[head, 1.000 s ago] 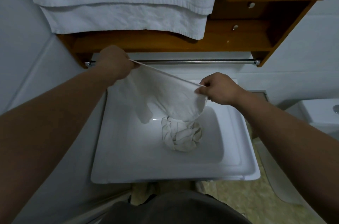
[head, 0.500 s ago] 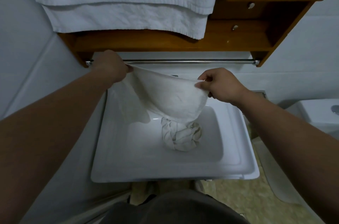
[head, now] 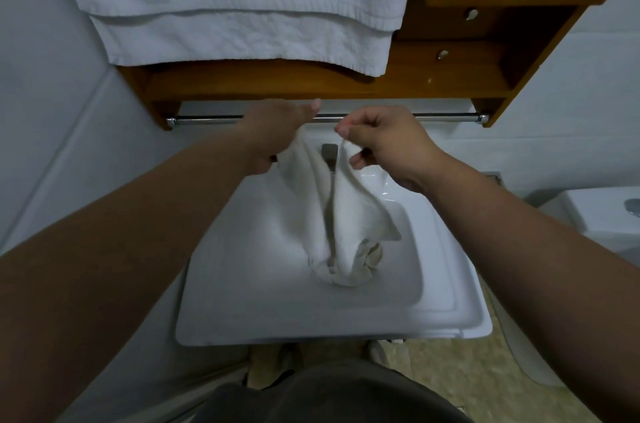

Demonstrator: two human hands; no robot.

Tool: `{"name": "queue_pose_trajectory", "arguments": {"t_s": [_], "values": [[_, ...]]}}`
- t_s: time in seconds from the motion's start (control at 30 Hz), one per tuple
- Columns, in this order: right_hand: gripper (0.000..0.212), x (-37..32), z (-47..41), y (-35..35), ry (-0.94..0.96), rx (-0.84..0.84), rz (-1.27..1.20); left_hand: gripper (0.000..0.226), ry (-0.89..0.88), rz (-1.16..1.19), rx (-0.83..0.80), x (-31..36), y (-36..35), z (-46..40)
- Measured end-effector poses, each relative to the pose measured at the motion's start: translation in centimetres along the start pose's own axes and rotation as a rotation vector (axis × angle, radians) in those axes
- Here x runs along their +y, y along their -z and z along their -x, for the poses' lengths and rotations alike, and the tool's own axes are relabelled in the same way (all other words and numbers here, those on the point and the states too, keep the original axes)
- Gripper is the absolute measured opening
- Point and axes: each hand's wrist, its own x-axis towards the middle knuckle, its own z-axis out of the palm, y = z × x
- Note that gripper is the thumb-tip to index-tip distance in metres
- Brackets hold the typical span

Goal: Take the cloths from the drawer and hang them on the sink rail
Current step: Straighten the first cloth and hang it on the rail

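Both the left hand [head: 273,135] and right hand [head: 384,142] pinch a limp, soft white cloth [head: 346,211] below the shiny metal rail [head: 446,117], above the glossy sink [head: 446,284].

The held cloth [head: 349,215] is plain white, as are the sink [head: 242,301] and the towel [head: 242,0] hanging far above. The rail [head: 207,119] is shiny chrome, the cabinet [head: 450,76] orange-brown wood, the floor [head: 467,377] mottled beige.
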Motion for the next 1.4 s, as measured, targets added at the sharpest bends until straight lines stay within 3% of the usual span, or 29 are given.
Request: {"name": "queue_pose_trajectory", "arguments": {"t_s": [0.13, 0.3, 0.43, 0.57, 0.63, 0.8, 0.93, 1.1, 1.27, 1.4], "values": [[0.016, -0.1, 0.0, -0.4, -0.067, -0.178, -0.152, 0.051, 0.025, 0.204, -0.055, 0.8, -1.3, 0.5], [0.042, -0.2, 0.3, 0.5, -0.102, -0.309, -0.265, 0.056, 0.007, 0.230, -0.013, 1.0, -1.0, 0.9], [0.031, -0.1, 0.2, 0.3, 0.002, -0.169, -0.078, 0.052, 0.005, 0.188, -0.047, 1.2, -1.2, 1.0], [0.017, -0.2, 0.2, 0.5, 0.022, -0.160, -0.030, 0.037, -0.002, 0.217, -0.083, 1.4, -0.6, 1.2], [0.016, -0.2, 0.1, 0.6, 0.068, -0.155, 0.138, 0.023, -0.031, 0.206, -0.166, 1.5, -0.3, 1.6], [0.021, -0.5, -0.5, 0.1, 0.281, -0.022, 0.555, 0.026, -0.022, 0.335, -0.132, 0.9, -0.7, 1.3], [0.011, -0.5, -1.0, 0.5, 0.243, -0.032, 0.460, 0.023, -0.031, 0.412, -0.148, 0.7, -0.4, 1.7], [0.017, 0.5, -0.8, 0.7, 0.297, -0.068, 0.334, 0.028, -0.022, 0.403, -0.193, 0.6, -0.5, 2.3], [0.016, 0.9, -0.6, 0.5, 0.275, 0.061, 0.301, 0.029, -0.117, 0.308, -0.380, 0.5, -1.0, 2.8], [0.015, 0.6, -0.7, 0.0, 0.277, 0.093, 0.298, 0.024, -0.079, 0.279, -0.164, 0.2, -1.9, 1.7]]}}
